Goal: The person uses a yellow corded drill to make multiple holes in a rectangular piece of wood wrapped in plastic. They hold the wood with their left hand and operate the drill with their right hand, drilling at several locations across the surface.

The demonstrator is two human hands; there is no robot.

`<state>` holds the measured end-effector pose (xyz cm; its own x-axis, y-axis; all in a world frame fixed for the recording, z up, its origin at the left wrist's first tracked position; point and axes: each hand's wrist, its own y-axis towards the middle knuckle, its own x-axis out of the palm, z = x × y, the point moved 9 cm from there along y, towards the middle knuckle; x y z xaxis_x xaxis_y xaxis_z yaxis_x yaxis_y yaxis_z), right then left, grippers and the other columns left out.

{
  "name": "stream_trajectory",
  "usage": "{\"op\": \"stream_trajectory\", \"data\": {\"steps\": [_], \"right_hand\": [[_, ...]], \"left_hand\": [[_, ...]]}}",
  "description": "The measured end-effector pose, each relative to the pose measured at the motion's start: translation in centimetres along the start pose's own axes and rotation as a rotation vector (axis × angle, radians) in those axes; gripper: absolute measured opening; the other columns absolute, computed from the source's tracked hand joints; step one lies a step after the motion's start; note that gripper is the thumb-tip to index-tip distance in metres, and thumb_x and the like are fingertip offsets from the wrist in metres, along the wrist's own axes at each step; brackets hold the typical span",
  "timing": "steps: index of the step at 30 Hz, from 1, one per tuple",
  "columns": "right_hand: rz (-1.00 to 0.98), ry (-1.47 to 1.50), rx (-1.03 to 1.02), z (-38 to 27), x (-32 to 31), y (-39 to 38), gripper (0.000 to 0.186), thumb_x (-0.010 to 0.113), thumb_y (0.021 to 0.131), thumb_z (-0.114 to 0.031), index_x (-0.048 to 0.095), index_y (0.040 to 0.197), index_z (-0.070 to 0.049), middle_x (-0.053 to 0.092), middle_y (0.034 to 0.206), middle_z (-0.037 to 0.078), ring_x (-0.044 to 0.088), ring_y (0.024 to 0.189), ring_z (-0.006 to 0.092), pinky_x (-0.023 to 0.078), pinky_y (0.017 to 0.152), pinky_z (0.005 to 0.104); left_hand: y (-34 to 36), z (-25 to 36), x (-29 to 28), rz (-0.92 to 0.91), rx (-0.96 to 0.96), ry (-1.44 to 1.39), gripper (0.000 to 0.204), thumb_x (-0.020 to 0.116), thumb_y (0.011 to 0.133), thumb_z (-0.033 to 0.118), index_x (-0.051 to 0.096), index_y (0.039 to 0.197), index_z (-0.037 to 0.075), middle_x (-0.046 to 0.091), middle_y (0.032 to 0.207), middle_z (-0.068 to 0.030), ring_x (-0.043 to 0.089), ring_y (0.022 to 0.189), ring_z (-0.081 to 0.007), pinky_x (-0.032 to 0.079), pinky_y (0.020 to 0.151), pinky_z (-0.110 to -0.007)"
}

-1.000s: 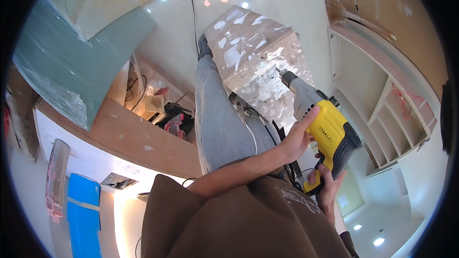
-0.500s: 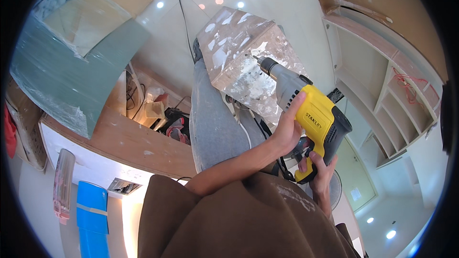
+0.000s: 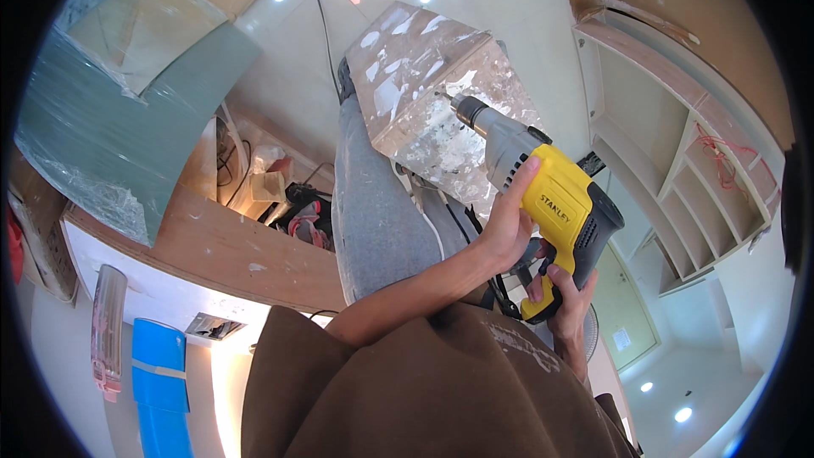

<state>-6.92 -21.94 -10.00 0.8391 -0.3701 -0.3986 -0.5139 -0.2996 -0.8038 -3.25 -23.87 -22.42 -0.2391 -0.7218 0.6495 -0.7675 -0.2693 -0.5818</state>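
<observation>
A yellow, grey and black corded power drill [image 3: 555, 203] lies across my front, its chuck pointing up and to the left. My left hand [image 3: 511, 225] is wrapped round the drill's body, fingers mostly hidden beneath it. Lower down, my right hand [image 3: 570, 298] grips the rear handle, near the trigger. Under the bit is a brown wooden box-like piece [image 3: 398, 68], spattered with white paint and resting by my grey-trousered leg [image 3: 381, 212]. The bit's tip is close over its paint-marked face; I cannot tell whether they touch.
At left, a plastic-wrapped greenish panel [image 3: 127, 127] overhangs a brown counter [image 3: 229, 242] with tools and cables in an opening. Pale shelving [image 3: 670, 153] with red cord stands at right. A black cable [image 3: 320, 25] crosses the tiled floor. A blue roll [image 3: 159, 373] is lower left.
The view has shifted slightly, and the box-like piece appears a little higher. Both hands keep their hold on the drill, whose tip sits slightly higher and further left.
</observation>
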Motion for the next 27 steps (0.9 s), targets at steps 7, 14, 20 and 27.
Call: {"op": "stream_trajectory", "data": {"steps": [7, 14, 20, 27], "right_hand": [[0.007, -0.041, 0.021, 0.3, 0.1, 0.3, 0.041, 0.06, 0.083, -0.01, 0.053, 0.118, 0.01, 0.06, 0.102, 0.017, 0.055, 0.053, 0.0189, 0.046, 0.05, 0.0326], [0.008, -0.148, 0.061, -0.5, 0.3, 1.0, 0.044, 0.06, 0.083, -0.011, 0.053, 0.12, 0.01, 0.059, 0.102, 0.017, 0.055, 0.052, 0.0186, 0.046, 0.048, 0.0329], [0.01, -0.103, 0.05, -1.6, 1.2, 0.1, 0.033, 0.06, 0.085, -0.006, 0.056, 0.114, 0.011, 0.062, 0.102, 0.016, 0.059, 0.055, 0.0187, 0.046, 0.05, 0.0301], [0.027, -0.127, 0.004, -2.6, 0.6, 0.3, 0.035, 0.061, 0.085, -0.007, 0.055, 0.115, 0.011, 0.062, 0.102, 0.016, 0.059, 0.054, 0.018, 0.045, 0.05, 0.0301]], "left_hand": [[0.1, 0.3, 0.1, -0.007, 0.015, -0.009, 0.049, 0.05, 0.102, 0.053, 0.057, 0.128, 0.011, 0.065, 0.119, -0.0023, 0.061, 0.112, -0.0134, 0.045, 0.098, -0.033], [0.2, 1.5, 0.5, -0.006, 0.057, -0.065, 0.052, 0.049, 0.102, 0.054, 0.055, 0.131, 0.011, 0.064, 0.122, -0.0017, 0.06, 0.115, -0.0143, 0.044, 0.102, -0.034], [-0.2, 1.3, 0.5, 0.003, 0.054, -0.084, 0.053, 0.047, 0.103, 0.054, 0.052, 0.137, 0.013, 0.061, 0.128, 0.0001, 0.056, 0.12, -0.0132, 0.041, 0.104, -0.033], [0.6, 1.0, 1.5, -0.08, 0.07, -0.083, 0.051, 0.048, 0.103, 0.052, 0.052, 0.135, 0.013, 0.061, 0.127, 0.0, 0.056, 0.12, -0.0114, 0.042, 0.103, -0.032]]}}
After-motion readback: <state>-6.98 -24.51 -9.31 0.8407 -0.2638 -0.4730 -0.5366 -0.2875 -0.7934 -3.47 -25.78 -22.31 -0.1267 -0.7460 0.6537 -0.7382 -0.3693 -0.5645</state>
